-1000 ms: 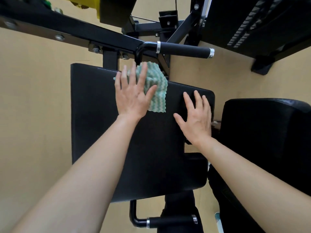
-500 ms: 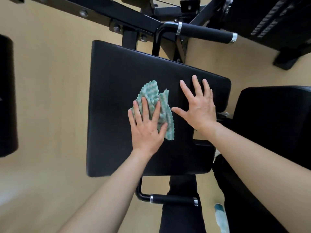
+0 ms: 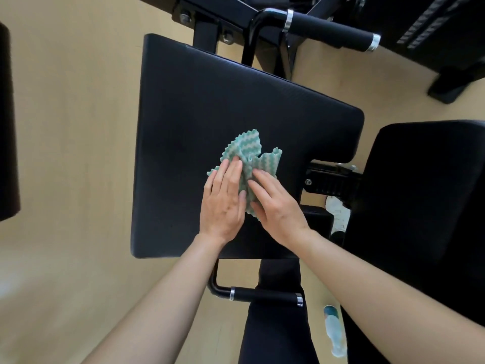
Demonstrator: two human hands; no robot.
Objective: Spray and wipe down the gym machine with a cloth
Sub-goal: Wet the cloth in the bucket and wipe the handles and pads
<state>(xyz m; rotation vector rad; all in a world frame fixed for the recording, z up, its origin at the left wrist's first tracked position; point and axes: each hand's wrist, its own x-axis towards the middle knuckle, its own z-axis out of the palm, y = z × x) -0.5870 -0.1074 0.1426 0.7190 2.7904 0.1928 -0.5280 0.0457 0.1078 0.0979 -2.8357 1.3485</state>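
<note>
A black padded seat [image 3: 199, 122] of the gym machine fills the middle of the view. On its lower right part lies a crumpled green-and-white zigzag cloth [image 3: 248, 153]. My left hand [image 3: 223, 203] presses flat on the cloth's left side. My right hand [image 3: 275, 203] rests on its right side, fingers curled into the fabric. The two hands touch each other over the cloth. A pale blue spray bottle [image 3: 334, 331] lies on the floor at the lower right.
A black foam-grip handle [image 3: 330, 30] runs above the seat, another handle [image 3: 265, 295] below it. A second black pad [image 3: 425, 193] stands to the right, joined by a metal bracket [image 3: 333, 177]. Tan floor spreads to the left, with a dark pad [image 3: 8, 127] at the left edge.
My left hand drew the cloth from the seat's top edge down toward its lower right. My right hand left the bare seat and came onto the cloth beside the left hand.
</note>
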